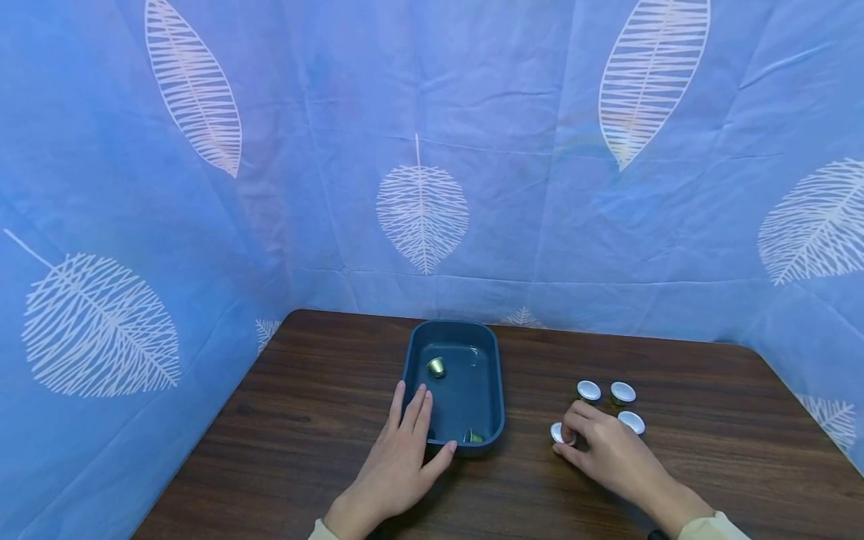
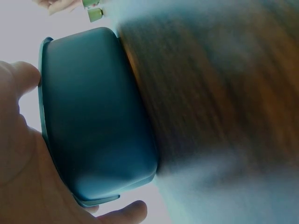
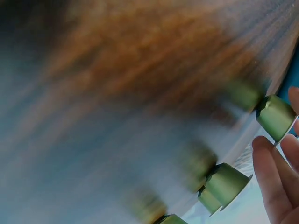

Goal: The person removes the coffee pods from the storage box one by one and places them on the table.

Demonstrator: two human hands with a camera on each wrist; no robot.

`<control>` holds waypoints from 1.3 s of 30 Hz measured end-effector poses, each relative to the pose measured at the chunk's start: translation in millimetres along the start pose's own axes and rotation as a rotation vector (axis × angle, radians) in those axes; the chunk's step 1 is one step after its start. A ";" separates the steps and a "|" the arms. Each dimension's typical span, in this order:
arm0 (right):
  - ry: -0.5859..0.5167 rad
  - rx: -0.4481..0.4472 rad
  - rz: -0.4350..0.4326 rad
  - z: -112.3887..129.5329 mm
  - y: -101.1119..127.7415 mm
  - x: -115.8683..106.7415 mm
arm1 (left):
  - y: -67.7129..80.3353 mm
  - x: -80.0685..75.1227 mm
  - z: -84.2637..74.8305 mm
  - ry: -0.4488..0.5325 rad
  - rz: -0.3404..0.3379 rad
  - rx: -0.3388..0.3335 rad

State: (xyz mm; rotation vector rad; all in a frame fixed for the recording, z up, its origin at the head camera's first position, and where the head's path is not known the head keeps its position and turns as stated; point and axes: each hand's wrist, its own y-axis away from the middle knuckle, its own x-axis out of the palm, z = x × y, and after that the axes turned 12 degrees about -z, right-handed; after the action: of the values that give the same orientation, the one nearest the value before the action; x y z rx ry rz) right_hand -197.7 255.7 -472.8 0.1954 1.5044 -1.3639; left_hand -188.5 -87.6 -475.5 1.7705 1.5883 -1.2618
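Note:
My left hand (image 1: pixel 398 457) rests on the near left corner of a dark blue rectangular tray (image 1: pixel 500 390), its fingers extended over the rim. The left wrist view shows the tray's outer wall (image 2: pixel 98 112) beside the palm. Inside the tray, one green coffee capsule (image 1: pixel 436 367) lies toward the back and another (image 1: pixel 475 436) by the near wall. To the right, my right hand (image 1: pixel 610 450) pinches a green capsule with a silver lid (image 1: pixel 559 433) between thumb and fingers. From the right wrist, this capsule (image 3: pixel 275 119) appears lid up, close to the tabletop.
Three more capsules stand lid up around the right hand: one at the back left (image 1: pixel 589 390), one at the back right (image 1: pixel 622 393), and one right by the knuckles (image 1: pixel 631 422). A blue leaf-patterned cloth (image 1: pixel 506 225) hangs behind the brown wooden table (image 1: pixel 324 390).

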 end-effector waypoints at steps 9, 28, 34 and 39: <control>0.068 0.003 0.024 -2.1 -6.8 2.3 | 0.0 -0.6 -1.7 0.000 0.008 -0.015; 0.135 -0.008 0.035 -6.4 -17.5 7.9 | -0.8 0.0 -0.5 0.007 0.008 -0.017; 0.137 -0.081 -0.018 -10.2 -20.2 12.7 | -1.0 0.0 -0.6 0.004 0.015 -0.023; 0.135 -0.142 -0.079 -14.5 -19.5 8.6 | -1.2 -0.2 -0.8 0.001 0.021 -0.024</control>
State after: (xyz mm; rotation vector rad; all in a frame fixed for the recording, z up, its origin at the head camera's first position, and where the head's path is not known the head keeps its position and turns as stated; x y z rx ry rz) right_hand -223.3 256.5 -469.8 0.1417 1.7310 -1.3209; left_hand -189.3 -86.8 -474.7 1.7694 1.5747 -1.2271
